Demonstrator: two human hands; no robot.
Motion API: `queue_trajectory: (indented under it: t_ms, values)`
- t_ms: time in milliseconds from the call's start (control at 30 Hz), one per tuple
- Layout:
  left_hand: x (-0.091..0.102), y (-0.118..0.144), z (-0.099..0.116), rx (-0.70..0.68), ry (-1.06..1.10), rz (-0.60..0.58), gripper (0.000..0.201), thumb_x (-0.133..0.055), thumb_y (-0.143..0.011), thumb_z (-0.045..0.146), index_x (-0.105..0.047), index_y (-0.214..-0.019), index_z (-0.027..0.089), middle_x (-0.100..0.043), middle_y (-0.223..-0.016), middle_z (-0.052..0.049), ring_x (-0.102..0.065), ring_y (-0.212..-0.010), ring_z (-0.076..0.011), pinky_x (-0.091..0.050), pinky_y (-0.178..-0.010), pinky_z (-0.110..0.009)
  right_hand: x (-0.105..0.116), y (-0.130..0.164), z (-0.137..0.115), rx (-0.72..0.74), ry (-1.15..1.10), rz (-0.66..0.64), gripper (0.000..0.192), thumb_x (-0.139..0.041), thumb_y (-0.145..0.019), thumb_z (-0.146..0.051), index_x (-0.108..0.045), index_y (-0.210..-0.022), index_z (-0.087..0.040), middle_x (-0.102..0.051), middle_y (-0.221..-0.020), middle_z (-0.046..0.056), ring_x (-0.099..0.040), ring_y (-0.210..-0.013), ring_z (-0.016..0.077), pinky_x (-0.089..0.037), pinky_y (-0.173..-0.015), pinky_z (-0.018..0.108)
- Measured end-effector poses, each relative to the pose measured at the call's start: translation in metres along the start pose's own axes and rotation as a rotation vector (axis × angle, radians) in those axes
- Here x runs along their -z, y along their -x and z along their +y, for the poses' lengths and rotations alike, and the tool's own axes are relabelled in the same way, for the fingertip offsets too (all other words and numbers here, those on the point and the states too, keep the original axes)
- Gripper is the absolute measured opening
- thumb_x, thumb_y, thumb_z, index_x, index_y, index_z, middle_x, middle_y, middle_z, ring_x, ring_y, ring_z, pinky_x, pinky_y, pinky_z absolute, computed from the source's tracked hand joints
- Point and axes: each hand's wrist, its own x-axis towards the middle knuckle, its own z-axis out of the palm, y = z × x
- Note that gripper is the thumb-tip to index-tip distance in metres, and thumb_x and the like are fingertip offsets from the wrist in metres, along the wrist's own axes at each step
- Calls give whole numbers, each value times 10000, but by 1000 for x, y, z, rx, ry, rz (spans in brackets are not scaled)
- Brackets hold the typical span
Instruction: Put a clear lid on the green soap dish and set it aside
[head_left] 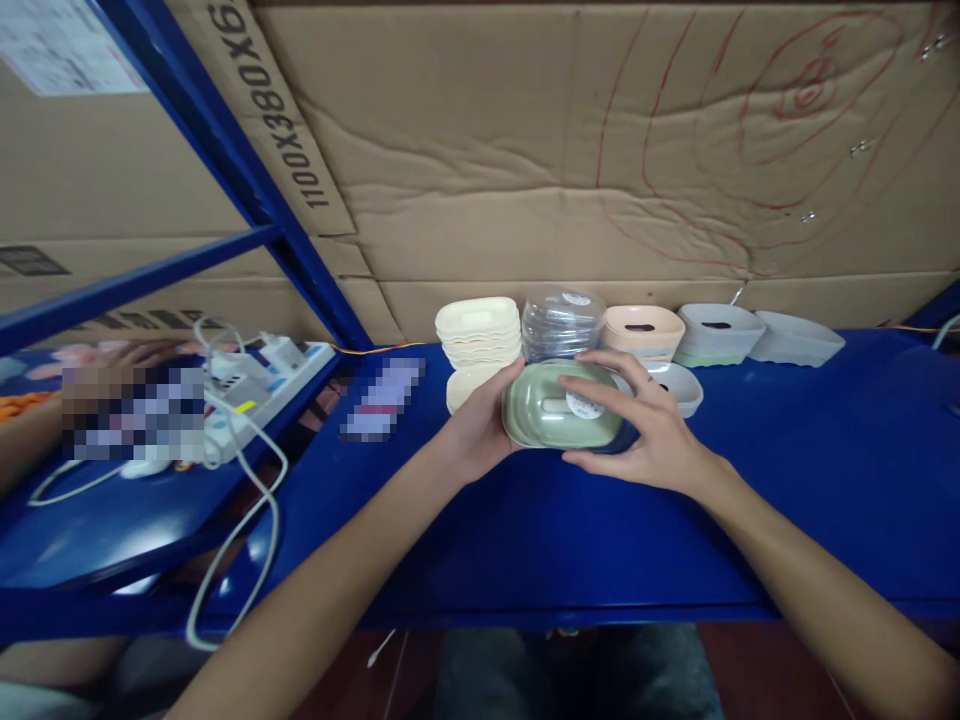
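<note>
Plenty of bare blue shelf [825, 480] toward its near edge, crowded only at the back by a cream stack [478, 330] and clear stack [561, 320] — just in front, pale green oval soap dish [559, 415], white sticker on top, clasped between left hand [476, 430] and right hand [645, 430].

Bare forearms, no sleeves, left hand [472, 432], right hand [645, 435]

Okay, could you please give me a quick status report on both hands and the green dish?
Left hand and right hand both gripping the green dish, held over the blue table. Cream stack and clear stack just behind. Nothing blocking.
</note>
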Motion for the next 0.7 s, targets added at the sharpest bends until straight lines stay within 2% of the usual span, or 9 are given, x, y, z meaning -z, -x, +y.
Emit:
queue_trajectory:
  t_ms: [167, 400, 600, 700]
  values:
    - [2, -2, -3, 66, -11, 58, 362, -707, -1058, 516, -792, -1179, 185, -832, -1021, -62, -768, -852, -215, -614, -753, -324, -3, 3, 1, -12, -47, -55, 869, -919, -901, -447, -525, -1676, -426, -518, -1619, 130, -604, -1475, 380, -570, -1203, 609]
    - [3, -2, -3, 71, -32, -48, 531, -689, -1027, 660, -790, -1207, 171, -839, -1090, -123, -791, -976, -287, -624, -843, -382, -6, 5, 2, -29, -51, -52, 861, -913, -904, -450, -528, -1675, -437, -524, -1622, 120, -607, -1469, 382, -563, -1211, 625]
    - [7, -5, -5, 50, -29, -33, 447, -759, -999, 588, -796, -1185, 184, -829, -1106, -118, -780, -971, -274, -623, -863, -388, -7, 5, 1, -35, -25, -100, 855, -890, -926, -455, -505, -1689, -442, -501, -1637, 121, -580, -1500, 386, -567, -1206, 625]
    - [5, -3, -6, 18, -65, -52, 444, -863, -925, 555, -813, -1170, 188, -827, -1117, -104, -767, -972, -254, -614, -864, -372, -8, 6, 2, -32, -30, -98, 859, -893, -927, -453, -499, -1690, -441, -492, -1645, 122, -582, -1500, 382, -558, -1214, 622]
